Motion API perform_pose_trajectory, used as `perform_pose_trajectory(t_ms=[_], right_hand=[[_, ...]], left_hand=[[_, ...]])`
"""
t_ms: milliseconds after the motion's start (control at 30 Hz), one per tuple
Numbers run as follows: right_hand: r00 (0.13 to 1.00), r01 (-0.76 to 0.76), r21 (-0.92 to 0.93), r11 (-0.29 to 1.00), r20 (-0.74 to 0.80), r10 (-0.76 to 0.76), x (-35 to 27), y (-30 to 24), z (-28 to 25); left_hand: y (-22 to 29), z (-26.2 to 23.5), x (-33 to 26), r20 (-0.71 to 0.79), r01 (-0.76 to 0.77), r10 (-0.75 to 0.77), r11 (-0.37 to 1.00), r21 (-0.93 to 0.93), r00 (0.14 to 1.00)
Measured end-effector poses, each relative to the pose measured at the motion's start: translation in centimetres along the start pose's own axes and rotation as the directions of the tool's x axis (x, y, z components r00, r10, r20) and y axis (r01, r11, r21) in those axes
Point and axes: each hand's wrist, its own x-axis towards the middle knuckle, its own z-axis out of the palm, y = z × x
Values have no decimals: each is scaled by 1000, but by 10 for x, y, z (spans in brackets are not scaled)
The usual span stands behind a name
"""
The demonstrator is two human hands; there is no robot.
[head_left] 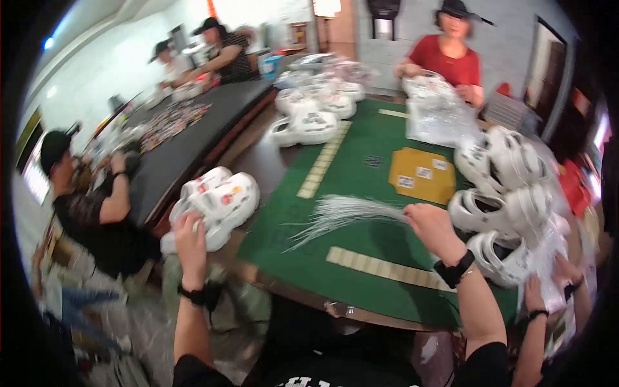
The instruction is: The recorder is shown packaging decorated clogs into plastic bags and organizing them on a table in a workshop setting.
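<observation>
Left hand [191, 240] at near-left table edge, fingers curled over heel end of white clog pair [219, 203], gripping it; clogs carry small coloured charms, rest on dark wood rim beside green felt table [361, 174]. Right hand [433, 227] over felt, fingers clenched on base of white plastic tie bundle [342, 216]; strands fan leftward, tips touching felt. More white clogs [509, 193] piled just right of that hand. Yellow card sheet [422, 175] lies beyond.
</observation>
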Motion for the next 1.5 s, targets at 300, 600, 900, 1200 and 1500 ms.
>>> perform_pose_trajectory(t_ms=[300, 600, 900, 1200, 1500], right_hand=[[999, -19, -84, 996, 42, 23, 34, -8, 73], [990, -115, -94, 989, 74, 122, 26, -17, 56], [981, -192, 16, 981, 4, 192, -5, -47, 10], [939, -337, 223, 915, 13, 343, -72, -38, -24], [902, -418, 271, 867, 12, 431, -99, -19, -24]], left_hand=[[-104, -7, 9, 257, 256, -251, 966, 14, 933], [-97, 15, 47, 267, 221, -325, 909, 354, 907], [-122, 28, 73, 534, 153, -217, 975, 162, 817], [55, 9, 19, 555, 178, -53, 968, -174, 830], [189, 81, -48, 679, 20, 148, 972, -232, 719]])
